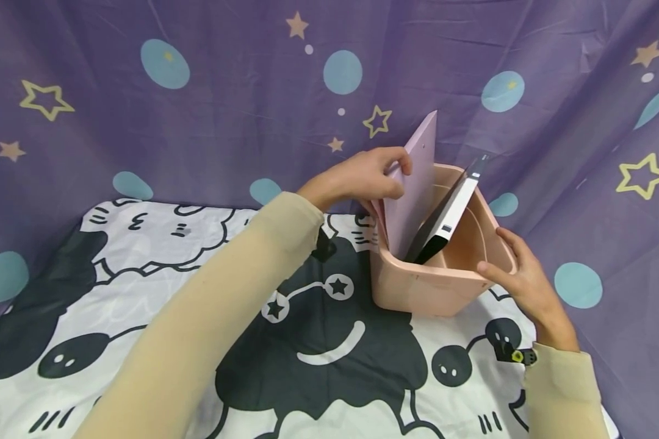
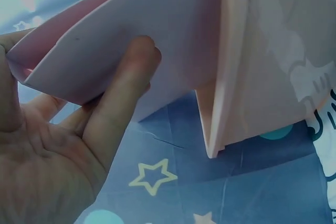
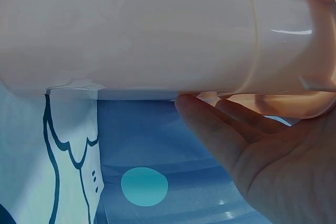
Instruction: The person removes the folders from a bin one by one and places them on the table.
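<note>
A peach-pink plastic bin (image 1: 423, 292) stands on the cloth at the right of the head view. My left hand (image 1: 365, 177) grips the near edge of a lilac folder (image 1: 415, 189) that leans upright in the bin, its top rising above the rim. In the left wrist view, the folder (image 2: 178, 30) shows two layers parted at the edge, with fingers on both sides. Beside it in the bin, a flat black thing with a white edge (image 1: 456, 210) tilts to the right. My right hand (image 1: 527, 283) holds the bin's right rim, thumb over the front corner.
A cloth with black and white cartoon sheep (image 1: 318, 329) covers the surface. Behind it hangs a purple curtain (image 1: 225, 122) with stars and blue dots, close behind the bin and along its right side.
</note>
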Motion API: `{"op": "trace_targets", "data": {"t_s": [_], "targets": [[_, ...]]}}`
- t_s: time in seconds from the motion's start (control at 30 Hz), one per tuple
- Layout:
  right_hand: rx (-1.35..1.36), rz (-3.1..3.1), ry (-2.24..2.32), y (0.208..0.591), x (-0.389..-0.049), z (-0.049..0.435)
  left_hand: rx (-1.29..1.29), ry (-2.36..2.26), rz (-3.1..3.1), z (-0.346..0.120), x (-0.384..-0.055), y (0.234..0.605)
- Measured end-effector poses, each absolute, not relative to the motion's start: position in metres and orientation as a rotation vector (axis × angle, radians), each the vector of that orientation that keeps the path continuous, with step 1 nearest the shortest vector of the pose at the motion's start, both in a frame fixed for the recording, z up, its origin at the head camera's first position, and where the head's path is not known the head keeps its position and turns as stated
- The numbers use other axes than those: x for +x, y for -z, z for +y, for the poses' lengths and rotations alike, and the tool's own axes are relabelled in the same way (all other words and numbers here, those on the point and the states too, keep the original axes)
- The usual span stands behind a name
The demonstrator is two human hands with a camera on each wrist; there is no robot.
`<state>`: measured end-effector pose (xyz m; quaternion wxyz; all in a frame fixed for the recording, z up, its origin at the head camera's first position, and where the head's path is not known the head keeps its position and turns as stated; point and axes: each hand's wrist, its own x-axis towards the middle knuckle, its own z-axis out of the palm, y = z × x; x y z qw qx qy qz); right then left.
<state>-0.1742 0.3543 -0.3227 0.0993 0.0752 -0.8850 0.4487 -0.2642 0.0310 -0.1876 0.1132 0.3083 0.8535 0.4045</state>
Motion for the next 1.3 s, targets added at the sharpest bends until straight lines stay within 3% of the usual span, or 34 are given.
{"op": "trace_targets", "data": {"t_s": [0.67,1.3], "targets": [[0.207,-2.625,-1.332,0.322,-0.175,0.354,0.854,-1.221,2.499,0.026,-0.282,0.195],[0.199,-2.615,-1.369,0.321,-0.175,0.354,0.832,-1.486,2.307,0.026,-0.276,0.195]]}}
